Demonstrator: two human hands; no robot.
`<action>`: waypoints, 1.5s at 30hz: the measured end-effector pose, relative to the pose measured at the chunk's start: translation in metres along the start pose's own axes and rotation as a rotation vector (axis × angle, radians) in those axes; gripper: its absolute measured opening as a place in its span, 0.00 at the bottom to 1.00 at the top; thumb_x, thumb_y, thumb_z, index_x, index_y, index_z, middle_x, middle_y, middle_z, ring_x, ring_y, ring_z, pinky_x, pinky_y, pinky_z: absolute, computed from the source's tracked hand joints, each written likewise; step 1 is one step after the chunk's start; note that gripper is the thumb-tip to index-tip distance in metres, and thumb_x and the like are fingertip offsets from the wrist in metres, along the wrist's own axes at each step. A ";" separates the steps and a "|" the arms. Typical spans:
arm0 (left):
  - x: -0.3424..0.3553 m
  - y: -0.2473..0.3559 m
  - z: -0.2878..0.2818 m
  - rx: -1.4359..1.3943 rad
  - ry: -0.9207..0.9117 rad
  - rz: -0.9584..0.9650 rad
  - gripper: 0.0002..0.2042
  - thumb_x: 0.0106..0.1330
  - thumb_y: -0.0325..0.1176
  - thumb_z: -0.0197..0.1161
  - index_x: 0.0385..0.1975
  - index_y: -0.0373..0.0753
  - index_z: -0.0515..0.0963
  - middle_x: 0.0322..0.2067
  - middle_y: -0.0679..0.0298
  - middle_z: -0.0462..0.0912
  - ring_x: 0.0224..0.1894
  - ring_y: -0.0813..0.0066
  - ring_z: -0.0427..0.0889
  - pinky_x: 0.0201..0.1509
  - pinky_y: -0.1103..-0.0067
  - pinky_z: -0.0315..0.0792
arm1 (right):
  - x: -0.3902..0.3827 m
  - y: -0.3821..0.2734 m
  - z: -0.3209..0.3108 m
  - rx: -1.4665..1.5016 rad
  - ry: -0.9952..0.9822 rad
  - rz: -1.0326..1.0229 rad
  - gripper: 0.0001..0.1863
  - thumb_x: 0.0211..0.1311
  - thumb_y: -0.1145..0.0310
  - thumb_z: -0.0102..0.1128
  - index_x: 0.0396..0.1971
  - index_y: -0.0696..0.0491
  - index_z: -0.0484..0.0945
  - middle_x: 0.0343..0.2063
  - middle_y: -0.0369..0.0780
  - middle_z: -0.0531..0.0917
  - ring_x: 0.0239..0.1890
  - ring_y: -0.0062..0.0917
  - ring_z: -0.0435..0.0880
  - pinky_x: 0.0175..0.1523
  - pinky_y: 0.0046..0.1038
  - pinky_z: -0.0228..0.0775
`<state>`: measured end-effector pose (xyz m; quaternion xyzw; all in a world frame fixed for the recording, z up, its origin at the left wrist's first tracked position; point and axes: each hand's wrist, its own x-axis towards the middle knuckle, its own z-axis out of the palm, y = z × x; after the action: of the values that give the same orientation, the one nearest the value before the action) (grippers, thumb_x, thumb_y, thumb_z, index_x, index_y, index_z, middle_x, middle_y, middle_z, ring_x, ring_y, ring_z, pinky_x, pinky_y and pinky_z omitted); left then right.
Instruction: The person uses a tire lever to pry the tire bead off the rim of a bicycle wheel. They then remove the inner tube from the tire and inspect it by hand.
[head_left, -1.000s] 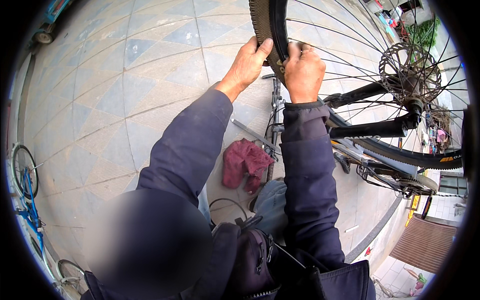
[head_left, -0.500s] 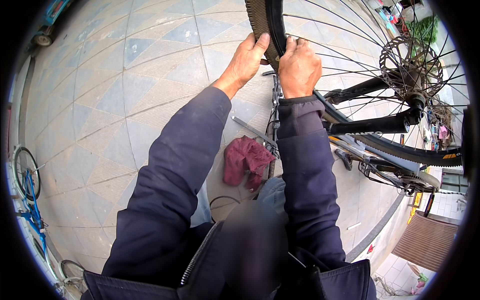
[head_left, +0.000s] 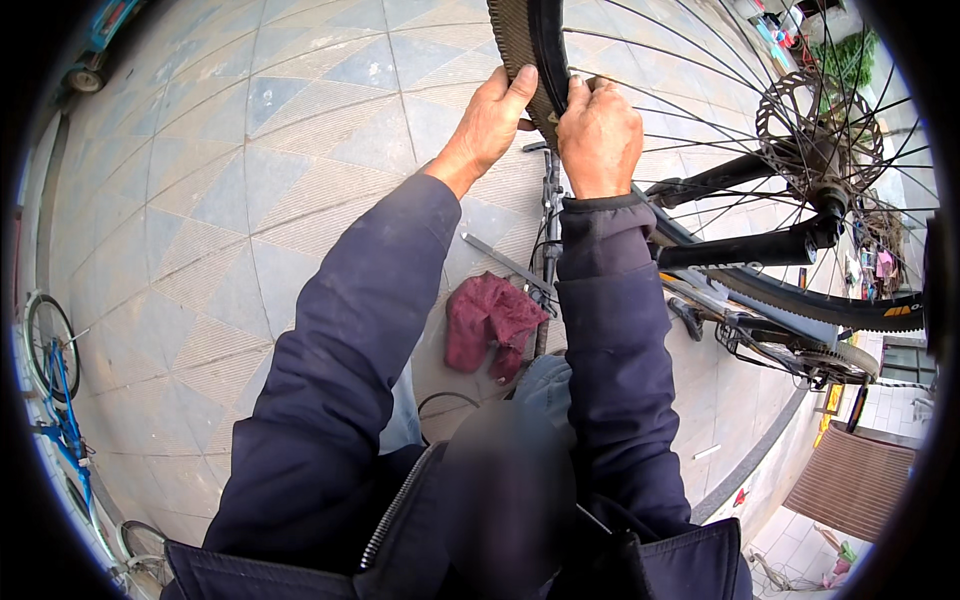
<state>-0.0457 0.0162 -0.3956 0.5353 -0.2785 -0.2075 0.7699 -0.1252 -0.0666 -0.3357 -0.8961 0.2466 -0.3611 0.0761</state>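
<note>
A bicycle wheel with a knobbly tyre (head_left: pixel 515 45) stands at the upper right, its spokes running to a hub (head_left: pixel 828 175) with a disc brake rotor (head_left: pixel 772 115). My left hand (head_left: pixel 488 128) is closed round the tyre's outer side, thumb on the tread and fingertips hidden behind it. On the inner side, my right hand (head_left: pixel 602 142) grips the tyre beside the black rim (head_left: pixel 549 55), fingers curled and pressed against it. Whether the tyre is seated in the rim there, I cannot tell. Black fork legs (head_left: pixel 745 252) reach the hub.
Below my hands lie handlebars (head_left: pixel 551 205), a flat metal strip (head_left: pixel 500 257) and a crumpled maroon cloth (head_left: pixel 490 322) on the tiled paving (head_left: pixel 200 250). A blue bicycle (head_left: pixel 65 425) is at the far left. A brown ribbed mat (head_left: pixel 850 475) appears at the lower right.
Both hands keep their grip on the tyre. My right wrist and sleeve have shifted very slightly; otherwise little differs.
</note>
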 end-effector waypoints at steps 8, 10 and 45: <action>0.000 0.000 0.001 -0.005 -0.038 -0.050 0.29 0.69 0.58 0.45 0.54 0.37 0.69 0.49 0.60 0.76 0.52 0.71 0.75 0.50 0.72 0.75 | -0.005 0.001 0.011 0.043 0.155 0.109 0.14 0.61 0.61 0.54 0.25 0.57 0.78 0.19 0.49 0.81 0.25 0.45 0.82 0.31 0.41 0.74; -0.001 0.000 0.001 -0.020 -0.041 -0.049 0.29 0.69 0.59 0.45 0.53 0.36 0.70 0.48 0.61 0.77 0.50 0.72 0.76 0.50 0.73 0.74 | -0.005 -0.002 0.010 0.037 0.128 0.163 0.15 0.62 0.60 0.53 0.24 0.57 0.77 0.19 0.49 0.81 0.24 0.45 0.82 0.32 0.40 0.74; 0.012 -0.011 0.009 -0.031 0.006 -0.017 0.26 0.68 0.56 0.52 0.51 0.37 0.71 0.47 0.64 0.77 0.50 0.77 0.74 0.54 0.76 0.67 | -0.007 0.002 -0.003 0.384 -0.055 0.385 0.13 0.64 0.64 0.50 0.30 0.60 0.74 0.22 0.50 0.81 0.29 0.45 0.82 0.38 0.41 0.74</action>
<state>-0.0429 -0.0013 -0.4007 0.5264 -0.2681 -0.2168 0.7772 -0.1321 -0.0647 -0.3381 -0.8113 0.3373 -0.3555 0.3187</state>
